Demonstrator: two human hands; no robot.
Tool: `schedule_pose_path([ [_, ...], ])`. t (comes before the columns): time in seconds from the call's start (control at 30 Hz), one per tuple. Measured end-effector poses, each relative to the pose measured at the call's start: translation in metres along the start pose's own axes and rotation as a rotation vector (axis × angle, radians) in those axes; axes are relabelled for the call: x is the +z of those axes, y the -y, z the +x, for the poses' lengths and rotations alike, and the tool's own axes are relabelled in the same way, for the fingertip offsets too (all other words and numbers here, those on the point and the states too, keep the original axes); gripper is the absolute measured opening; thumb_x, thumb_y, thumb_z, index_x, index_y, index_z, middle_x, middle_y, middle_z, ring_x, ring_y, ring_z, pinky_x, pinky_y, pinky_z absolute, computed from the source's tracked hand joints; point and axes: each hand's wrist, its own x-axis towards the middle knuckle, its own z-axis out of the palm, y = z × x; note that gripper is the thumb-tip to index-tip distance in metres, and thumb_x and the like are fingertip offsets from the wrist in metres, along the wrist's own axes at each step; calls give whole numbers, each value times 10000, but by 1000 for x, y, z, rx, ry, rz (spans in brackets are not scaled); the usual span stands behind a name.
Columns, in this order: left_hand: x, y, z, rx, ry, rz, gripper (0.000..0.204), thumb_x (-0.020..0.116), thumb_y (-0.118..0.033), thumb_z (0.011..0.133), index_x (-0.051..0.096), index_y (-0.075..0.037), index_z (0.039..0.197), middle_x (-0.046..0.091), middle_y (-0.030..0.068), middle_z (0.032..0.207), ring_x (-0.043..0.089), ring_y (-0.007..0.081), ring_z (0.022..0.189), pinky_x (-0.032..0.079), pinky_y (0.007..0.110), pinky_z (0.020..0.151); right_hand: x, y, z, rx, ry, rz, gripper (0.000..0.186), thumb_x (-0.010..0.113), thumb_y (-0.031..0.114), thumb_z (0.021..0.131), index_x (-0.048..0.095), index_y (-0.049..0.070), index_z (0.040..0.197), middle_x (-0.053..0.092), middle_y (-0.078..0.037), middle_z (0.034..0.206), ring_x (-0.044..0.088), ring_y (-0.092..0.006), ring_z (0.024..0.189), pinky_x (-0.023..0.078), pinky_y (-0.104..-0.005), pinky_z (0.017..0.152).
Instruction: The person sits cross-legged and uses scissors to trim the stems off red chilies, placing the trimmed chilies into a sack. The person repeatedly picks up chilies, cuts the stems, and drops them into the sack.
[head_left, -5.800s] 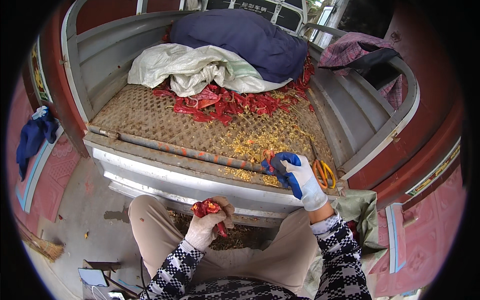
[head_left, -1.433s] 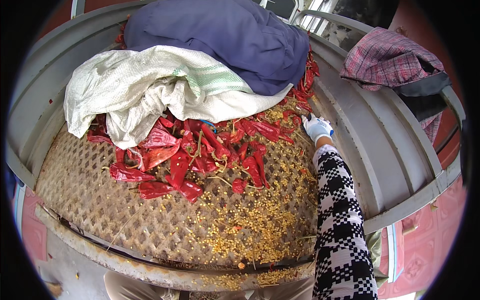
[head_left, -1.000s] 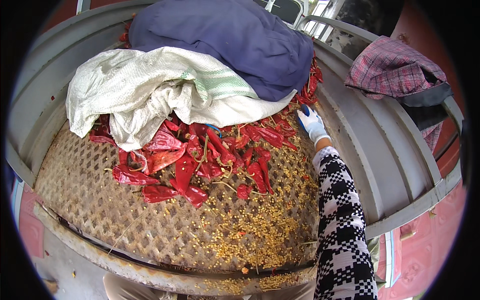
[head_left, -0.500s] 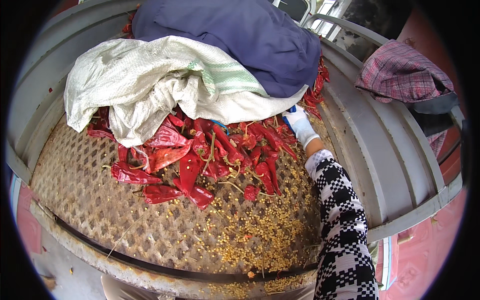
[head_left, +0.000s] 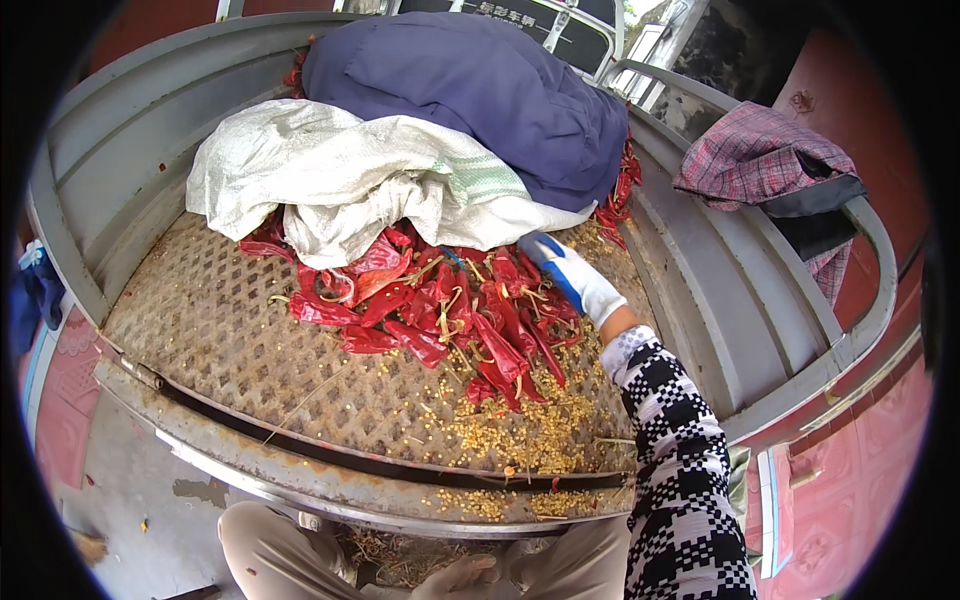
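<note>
Head view: left hand unseen, blue-and-white-gloved right hand, grip unclear, sits at two o'clock on leathery, tapered red peppers, likely light, brittle, best pinched mid-body.

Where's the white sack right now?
In the head view, the white sack lies left of centre, in front of the dark blue cloth, covering some red peppers.

- Here's the right arm, stretched long and forward from the lower edge!
- Bare skin at the wrist.
- Right hand, gloved, angles up and leftward, fingers close together, grip unclear.
- Legs spread apart below.
</note>
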Motion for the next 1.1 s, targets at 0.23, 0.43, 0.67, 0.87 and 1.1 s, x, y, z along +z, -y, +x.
schedule_pose_path([
  [0.23, -12, 0, 16, -37, -58, 124, 556, 595, 33, 897, 390, 15, 1414, 522, 122, 1310, 499, 200, 1224, 427, 330, 1024, 36, 16, -37, 62, 34, -152, 682, 732, 343, 812, 501, -13, 1345, 583, -143, 1306, 574, -228, 1154, 449, -311, 977],
  [0.43, -7, 0, 21, 67, -54, 427, 514, 598, -11, 922, 401, 45, 1393, 563, 115, 1223, 526, 178, 1159, 442, 322, 1007, 35, 31, -93, 61, 80, -94, 574, 659, 315, 888, 496, 68, 1380, 580, -114, 1299, 550, -178, 1135, 447, -284, 954],
  [0.67, -2, -7, 19, 53, -93, 766, 564, 681, -101, 867, 442, 21, 1364, 623, 73, 1121, 573, 122, 1008, 471, 254, 904, 8, 40, -130, -129, -17, 56, 416, 524, 222, 970, 520, 51, 1349, 612, -72, 1255, 563, -149, 1087, 418, -273, 975],
  [0.87, -14, 3, 17, 72, -92, 816, 541, 643, -66, 889, 430, 39, 1375, 609, 68, 1109, 557, 124, 1024, 481, 271, 892, -3, 58, -185, -64, -229, -395, 449, 664, 329, 845, 634, 30, 1180, 668, -166, 1109, 638, -271, 1017, 488, -344, 904],
  [1.1, -15, 9, 21, 92, -123, 915, 534, 679, -156, 848, 502, 7, 1325, 647, 79, 1081, 601, 149, 1005, 484, 275, 908, 44, 61, -239, 87, -138, -933, 438, 642, 435, 788, 655, 78, 1042, 666, -165, 994, 627, -340, 974, 489, -426, 869],
])
